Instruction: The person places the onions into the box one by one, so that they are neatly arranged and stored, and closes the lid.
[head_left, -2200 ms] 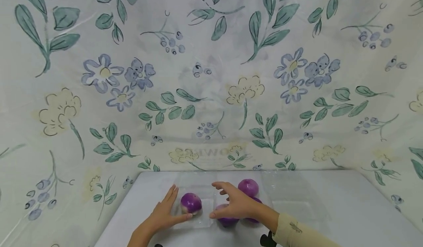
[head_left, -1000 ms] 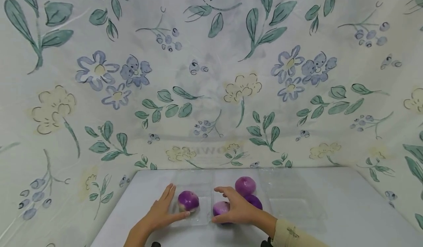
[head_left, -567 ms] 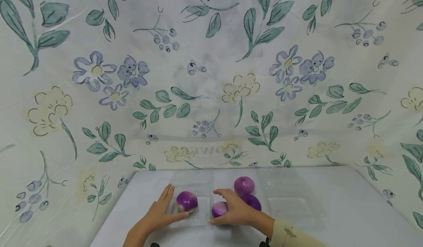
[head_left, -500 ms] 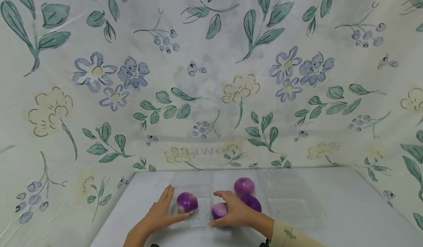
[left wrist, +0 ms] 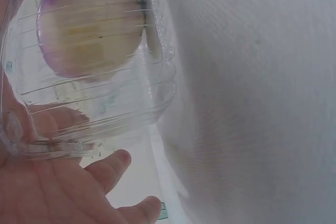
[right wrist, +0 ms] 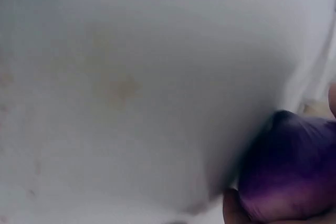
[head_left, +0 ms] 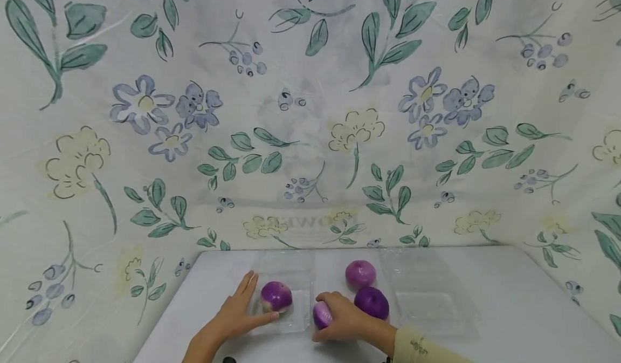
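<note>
On the left, my left hand [head_left: 236,307] lies along the side of a clear plastic container [head_left: 302,322], fingers straight and thumb stretched across its near part. Inside sits a round vegetable [head_left: 276,297], purple above and cream below, like a turnip. The left wrist view shows its pale underside [left wrist: 97,38] through the ribbed plastic wall. My right hand [head_left: 346,319] grips a glossy purple onion [head_left: 322,315] just right of that container, with fingers curled over it and thumb on the near side. The right wrist view shows this dark purple onion [right wrist: 291,171] against the fingers.
Behind the right hand lie a dark purple round vegetable [head_left: 372,302] and a pinker purple one [head_left: 360,274]. Another clear plastic container [head_left: 436,303] stands to the right on the white table [head_left: 524,309]. A floral curtain [head_left: 310,136] hangs behind the table.
My right hand has come down from above, closed its fingers round the onion and drawn slightly nearer, uncovering the dark purple vegetable. My left hand keeps its place at the container.
</note>
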`<state>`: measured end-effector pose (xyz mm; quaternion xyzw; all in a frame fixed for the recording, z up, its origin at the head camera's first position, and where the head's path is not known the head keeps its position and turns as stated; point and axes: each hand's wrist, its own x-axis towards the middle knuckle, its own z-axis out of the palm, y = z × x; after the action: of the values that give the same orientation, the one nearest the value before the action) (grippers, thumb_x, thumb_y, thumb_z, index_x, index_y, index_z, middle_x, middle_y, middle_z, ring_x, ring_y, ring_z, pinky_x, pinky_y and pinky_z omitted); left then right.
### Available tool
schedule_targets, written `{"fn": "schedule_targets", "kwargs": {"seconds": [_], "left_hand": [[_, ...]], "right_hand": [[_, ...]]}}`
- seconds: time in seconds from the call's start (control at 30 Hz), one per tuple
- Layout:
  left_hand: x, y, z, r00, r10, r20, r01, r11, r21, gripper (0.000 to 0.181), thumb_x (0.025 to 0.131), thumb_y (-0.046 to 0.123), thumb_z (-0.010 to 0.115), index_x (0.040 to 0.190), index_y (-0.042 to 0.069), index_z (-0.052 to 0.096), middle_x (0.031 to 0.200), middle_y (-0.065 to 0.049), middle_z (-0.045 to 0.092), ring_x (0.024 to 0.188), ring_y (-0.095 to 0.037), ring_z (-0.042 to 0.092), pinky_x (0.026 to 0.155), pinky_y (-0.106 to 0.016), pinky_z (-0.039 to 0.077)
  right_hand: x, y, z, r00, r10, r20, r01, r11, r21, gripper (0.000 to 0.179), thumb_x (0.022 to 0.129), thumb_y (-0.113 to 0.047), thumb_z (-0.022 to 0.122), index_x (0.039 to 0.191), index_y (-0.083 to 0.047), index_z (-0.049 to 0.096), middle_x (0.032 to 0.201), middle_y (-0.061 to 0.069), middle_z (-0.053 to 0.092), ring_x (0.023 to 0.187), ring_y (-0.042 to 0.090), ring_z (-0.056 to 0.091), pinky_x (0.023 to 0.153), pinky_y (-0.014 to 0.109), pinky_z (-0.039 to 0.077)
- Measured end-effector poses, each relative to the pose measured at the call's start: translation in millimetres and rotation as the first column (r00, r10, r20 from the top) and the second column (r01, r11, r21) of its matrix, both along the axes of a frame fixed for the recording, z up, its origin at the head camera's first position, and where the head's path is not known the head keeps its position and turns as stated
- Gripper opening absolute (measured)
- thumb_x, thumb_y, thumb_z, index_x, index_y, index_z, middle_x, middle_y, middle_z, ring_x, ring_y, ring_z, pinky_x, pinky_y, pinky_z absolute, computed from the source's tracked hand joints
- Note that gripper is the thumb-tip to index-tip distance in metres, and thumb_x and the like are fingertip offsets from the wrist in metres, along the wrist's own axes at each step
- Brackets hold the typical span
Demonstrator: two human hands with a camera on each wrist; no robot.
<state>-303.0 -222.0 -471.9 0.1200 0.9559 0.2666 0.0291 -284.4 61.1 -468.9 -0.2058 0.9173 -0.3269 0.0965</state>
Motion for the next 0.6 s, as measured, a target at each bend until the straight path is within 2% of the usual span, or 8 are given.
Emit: {"fn": "schedule_targets", "kwargs": {"seconds": [0.27, 0.47, 0.6], "left_hand": [[-0.2, 0.6, 0.7, 1.0, 0.006, 0.002, -0.006, 1.0, -0.012, 0.116, 0.078, 0.061, 0.073, 0.154, -0.006, 0.018, 0.163, -0.027, 0.009, 0.144, -0.053, 0.022, 0.109, -0.077, 0.016], [1.4, 3.0, 3.3, 0.999, 0.018, 0.032, -0.017, 1.0, -0.006, 0.116, 0.077, 0.062, 0.073, 0.155, -0.005, 0.017, 0.163, -0.027, 0.007, 0.144, -0.053, 0.023, 0.109, -0.077, 0.016], [2.1, 4.2, 5.2, 0.999, 0.02, 0.039, -0.02, 1.0, -0.009, 0.116, 0.078, 0.062, 0.073, 0.155, -0.005, 0.017, 0.163, -0.026, 0.007, 0.144, -0.052, 0.023, 0.109, -0.077, 0.016]], "right_hand": [[1.4, -0.8, -4.8, 0.999, -0.015, 0.048, 0.014, 1.0, 0.023, 0.071, 0.075, -0.04, 0.082, 0.133, -0.012, 0.052, 0.114, 0.003, 0.059, 0.102, 0.017, 0.057, 0.089, 0.042, 0.053], [7.0, 3.4, -1.5, 0.998, 0.02, 0.057, -0.021, 1.0, 0.021, 0.07, 0.078, -0.037, 0.078, 0.137, -0.011, 0.049, 0.117, 0.005, 0.058, 0.104, 0.017, 0.058, 0.09, 0.041, 0.053], [9.4, 5.9, 1.2, 0.998, 0.034, 0.045, -0.035, 0.999, 0.032, 0.071, 0.076, -0.04, 0.079, 0.135, -0.011, 0.051, 0.117, 0.004, 0.06, 0.103, 0.012, 0.059, 0.09, 0.037, 0.053]]}}
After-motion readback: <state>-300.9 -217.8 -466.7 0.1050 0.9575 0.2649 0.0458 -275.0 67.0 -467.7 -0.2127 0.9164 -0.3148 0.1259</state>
